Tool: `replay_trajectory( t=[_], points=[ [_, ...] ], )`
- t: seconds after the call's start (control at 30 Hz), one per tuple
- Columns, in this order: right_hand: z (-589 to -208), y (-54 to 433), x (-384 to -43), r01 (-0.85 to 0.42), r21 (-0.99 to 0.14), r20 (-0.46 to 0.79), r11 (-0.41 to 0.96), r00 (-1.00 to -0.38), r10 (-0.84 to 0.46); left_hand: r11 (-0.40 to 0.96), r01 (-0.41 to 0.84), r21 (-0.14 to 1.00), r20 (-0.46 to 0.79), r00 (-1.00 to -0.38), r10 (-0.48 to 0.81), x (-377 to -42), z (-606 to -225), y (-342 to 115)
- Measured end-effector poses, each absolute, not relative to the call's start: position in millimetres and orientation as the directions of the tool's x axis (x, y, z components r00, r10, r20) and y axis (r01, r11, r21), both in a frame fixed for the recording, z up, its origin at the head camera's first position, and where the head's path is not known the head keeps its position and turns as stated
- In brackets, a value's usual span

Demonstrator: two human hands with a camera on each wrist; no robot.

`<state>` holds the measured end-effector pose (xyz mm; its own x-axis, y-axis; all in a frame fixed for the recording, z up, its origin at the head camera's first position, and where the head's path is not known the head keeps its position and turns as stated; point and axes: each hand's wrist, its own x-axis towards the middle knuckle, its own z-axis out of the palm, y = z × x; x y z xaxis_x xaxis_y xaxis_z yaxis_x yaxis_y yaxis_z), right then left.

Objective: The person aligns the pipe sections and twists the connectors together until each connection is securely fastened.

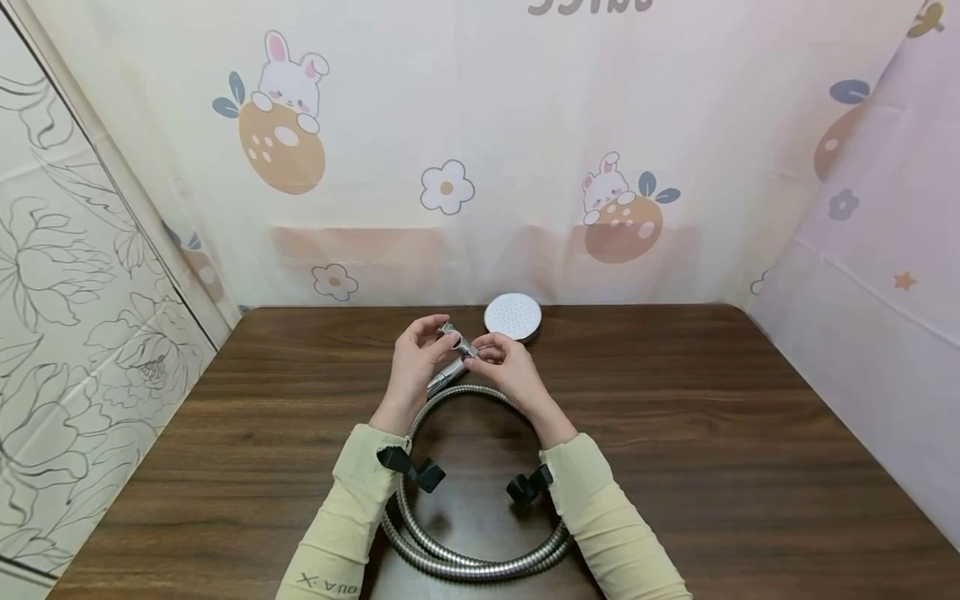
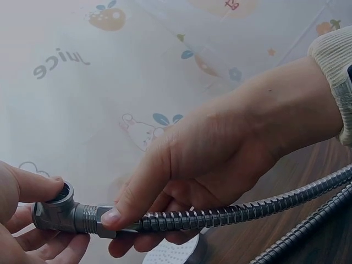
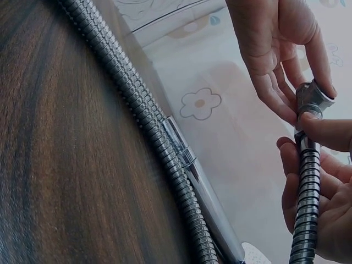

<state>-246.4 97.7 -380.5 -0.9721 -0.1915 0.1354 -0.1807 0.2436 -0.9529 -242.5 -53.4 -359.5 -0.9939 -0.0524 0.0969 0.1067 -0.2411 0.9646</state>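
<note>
Over the table's far half, my left hand (image 1: 412, 362) grips a metal tee fitting (image 2: 59, 213) between thumb and fingers. My right hand (image 1: 517, 375) pinches the nut (image 2: 106, 220) at one end of a ribbed metal shower hose (image 2: 231, 215). In the left wrist view, nut and fitting meet in line, with some thread (image 2: 86, 218) showing between them. One open port of the tee faces up beside the left thumb. Behind the hands lies a shower head with a white round face (image 1: 513, 316) and a chrome handle (image 1: 447, 376), partly covered by the hands.
The hose's coils (image 1: 480, 571) lie on the brown wooden table (image 1: 712, 433) between and under the forearms. A black mount (image 1: 423, 473) is strapped to each wrist. Printed curtains (image 1: 510, 117) stand along the back and sides.
</note>
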Motion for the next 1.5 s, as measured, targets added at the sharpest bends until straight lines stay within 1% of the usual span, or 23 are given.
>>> replay_trajectory(
  t=[0.23, 0.63, 0.93, 1.2, 1.5],
  points=[
    [-374.4, 97.9, -243.8, -0.183, -0.956, 0.14, 0.229, -0.972, -0.191, -0.248, 0.102, 0.963, 0.092, -0.994, -0.052, -245.0, -360.1, -53.3],
    [-380.1, 99.0, -246.5, -0.19, -0.963, 0.151, 0.19, -0.967, -0.203, -0.246, 0.102, 0.964, 0.089, -0.994, -0.061, -243.8, -360.1, -53.0],
    [-379.4, 98.4, -245.5, -0.169, -0.972, 0.131, 0.165, -0.968, -0.216, -0.255, 0.11, 0.961, 0.098, -0.994, -0.058, -244.8, -361.3, -53.0],
    [-381.0, 98.3, -246.4, -0.149, -0.982, 0.122, 0.113, -0.967, -0.222, -0.247, 0.107, 0.963, 0.099, -0.994, -0.042, -244.4, -361.3, -54.0],
    [-380.1, 98.8, -245.8, -0.17, -0.977, 0.137, 0.128, -0.963, -0.232, -0.22, 0.1, 0.97, 0.094, -0.995, -0.039, -242.8, -359.8, -54.8]
  ],
)
